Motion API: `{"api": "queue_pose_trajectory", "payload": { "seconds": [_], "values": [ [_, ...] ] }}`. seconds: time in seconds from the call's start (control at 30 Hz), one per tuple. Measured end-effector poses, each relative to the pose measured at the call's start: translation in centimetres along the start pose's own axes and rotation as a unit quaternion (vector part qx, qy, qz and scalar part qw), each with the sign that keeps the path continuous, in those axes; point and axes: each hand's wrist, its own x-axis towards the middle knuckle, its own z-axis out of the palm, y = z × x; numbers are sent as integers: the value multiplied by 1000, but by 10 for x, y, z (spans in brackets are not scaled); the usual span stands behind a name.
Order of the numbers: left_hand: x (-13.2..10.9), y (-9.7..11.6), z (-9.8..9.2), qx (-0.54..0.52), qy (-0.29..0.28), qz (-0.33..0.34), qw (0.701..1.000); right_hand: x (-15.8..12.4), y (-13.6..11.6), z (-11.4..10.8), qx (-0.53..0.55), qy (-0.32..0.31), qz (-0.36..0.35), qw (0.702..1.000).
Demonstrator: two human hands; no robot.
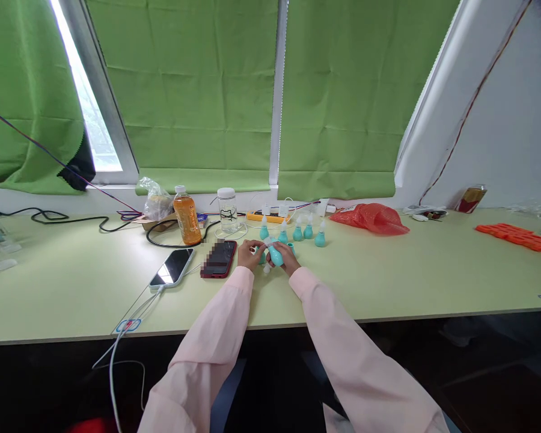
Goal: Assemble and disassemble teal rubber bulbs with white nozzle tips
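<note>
A teal bulb syringe with a clear tip is between my hands, its rounded end pointing toward me. My right hand is closed around the bulb. At its far end, the fingers of my left hand pinch the clear tip. Just behind my hands, several similar bulb syringes stand upright with whitish nozzles. Beneath my hands lie another teal piece, partly hidden by my fingers, and a small whitish tip.
Left of my hands lie a red-edged phone and a light-framed phone with a white cable. Behind them stand an orange drink bottle and a clear jar. A red plastic bag and orange trays are on the right.
</note>
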Motion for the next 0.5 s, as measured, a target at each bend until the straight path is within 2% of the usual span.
{"api": "queue_pose_trajectory", "payload": {
  "seconds": [0.17, 0.4, 0.5],
  "values": [
    [2, 2, 0, -28, -35, -13, 999, 1, -1, -3, 18, -21, 33, 999],
    [-2, 8, 0, -24, 27, -5, 999, 2, -2, -4, 39, -35, 59, 997],
    [-2, 6, 1, -25, 24, 3, 999, 1, -3, -4, 40, -42, 71, 996]
  ]
}}
